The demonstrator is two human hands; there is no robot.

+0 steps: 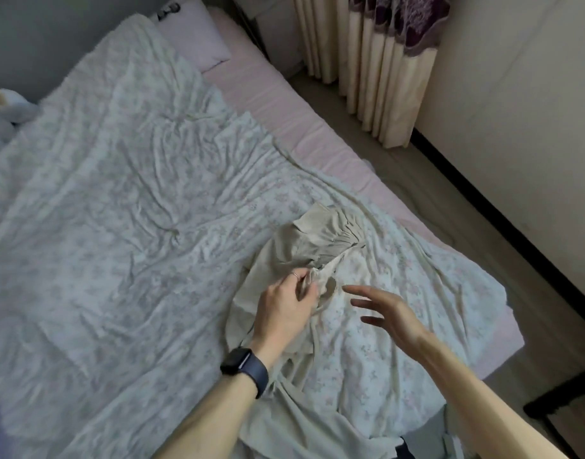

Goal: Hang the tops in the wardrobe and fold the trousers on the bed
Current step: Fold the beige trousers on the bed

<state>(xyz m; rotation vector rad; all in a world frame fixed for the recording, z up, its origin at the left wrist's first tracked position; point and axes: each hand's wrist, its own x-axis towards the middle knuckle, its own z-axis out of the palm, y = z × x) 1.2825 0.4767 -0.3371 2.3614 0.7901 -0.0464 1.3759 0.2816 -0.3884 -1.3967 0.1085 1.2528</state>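
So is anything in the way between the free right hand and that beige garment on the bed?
Nothing visible. The right hand hovers open just beside the beige garment, with only bare floral bedcover between them. The left hand grips a bunch of it.

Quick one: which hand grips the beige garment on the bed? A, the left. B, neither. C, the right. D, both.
A: the left hand pinches a bunch of the beige garment, while the right hand is open beside it, fingers straight, holding nothing.
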